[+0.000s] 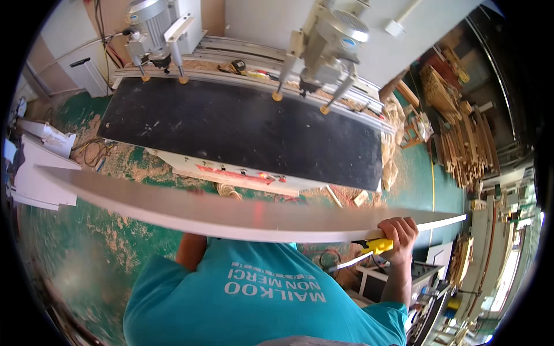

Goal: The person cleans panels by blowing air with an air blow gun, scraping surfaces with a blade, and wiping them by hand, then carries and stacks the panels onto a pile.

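Observation:
A long pale board (pixel 259 218) is held across in front of my teal shirt, its narrow light edge toward me. My right hand (pixel 398 233) is closed around the board near its right end, with the fingers curled over it. The same hand also keeps a yellow-handled tool (pixel 378 247) with a slim pale shaft; its exact kind is unclear. Most of my left hand (pixel 197 191) is behind the board. Only blurred fingers show at the far edge, and my left forearm runs underneath.
Beyond the board stands a drilling machine with a black table (pixel 242 124), a left motor (pixel 153 26) and a right motor (pixel 340 37). A tape measure (pixel 238 67) lies on its rail. Wood offcuts (pixel 467 144) are stacked at right. Sawdust covers parts of the green floor (pixel 135 230).

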A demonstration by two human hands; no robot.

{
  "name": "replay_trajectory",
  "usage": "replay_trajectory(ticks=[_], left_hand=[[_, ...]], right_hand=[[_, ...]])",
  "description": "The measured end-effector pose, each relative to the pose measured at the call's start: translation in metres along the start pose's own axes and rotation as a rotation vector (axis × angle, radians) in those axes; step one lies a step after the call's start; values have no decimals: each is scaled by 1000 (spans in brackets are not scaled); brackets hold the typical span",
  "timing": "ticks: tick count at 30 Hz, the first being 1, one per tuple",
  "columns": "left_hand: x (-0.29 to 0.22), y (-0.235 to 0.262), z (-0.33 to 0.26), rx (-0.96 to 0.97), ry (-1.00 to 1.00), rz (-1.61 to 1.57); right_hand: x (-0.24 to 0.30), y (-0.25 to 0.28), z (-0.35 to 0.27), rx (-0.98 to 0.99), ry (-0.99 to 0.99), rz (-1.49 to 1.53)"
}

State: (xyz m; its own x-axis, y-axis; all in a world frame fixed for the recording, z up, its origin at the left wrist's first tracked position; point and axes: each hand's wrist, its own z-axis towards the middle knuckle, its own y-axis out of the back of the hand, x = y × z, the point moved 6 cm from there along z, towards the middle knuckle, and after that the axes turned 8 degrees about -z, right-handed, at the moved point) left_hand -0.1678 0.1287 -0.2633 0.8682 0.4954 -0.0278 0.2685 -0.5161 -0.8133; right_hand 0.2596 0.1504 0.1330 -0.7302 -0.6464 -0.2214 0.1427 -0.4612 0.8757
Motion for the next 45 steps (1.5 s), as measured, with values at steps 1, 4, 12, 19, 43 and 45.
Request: replay_trajectory(ticks=[1,4,12,19,43,45], left_hand=[[8,-5,3,42,2,45],[27,-10,16,117,6,168],[63,21,43,38,-93,474],[46,35,92,-107,-185,729],[-19,-54,88,-284,-1232,1992],[-9,-54,146,53,-1086,2241]], right_hand=[[5,11,-14,-36,6,-41],[23,24,-51,-142,18,-137],[44,-112,-107,-160,-164,-54],[57,-191,-81,-66,-242,54],[-138,-221,-274,781,-1253,722],[-184,-224,-335,721,-1547,248]])
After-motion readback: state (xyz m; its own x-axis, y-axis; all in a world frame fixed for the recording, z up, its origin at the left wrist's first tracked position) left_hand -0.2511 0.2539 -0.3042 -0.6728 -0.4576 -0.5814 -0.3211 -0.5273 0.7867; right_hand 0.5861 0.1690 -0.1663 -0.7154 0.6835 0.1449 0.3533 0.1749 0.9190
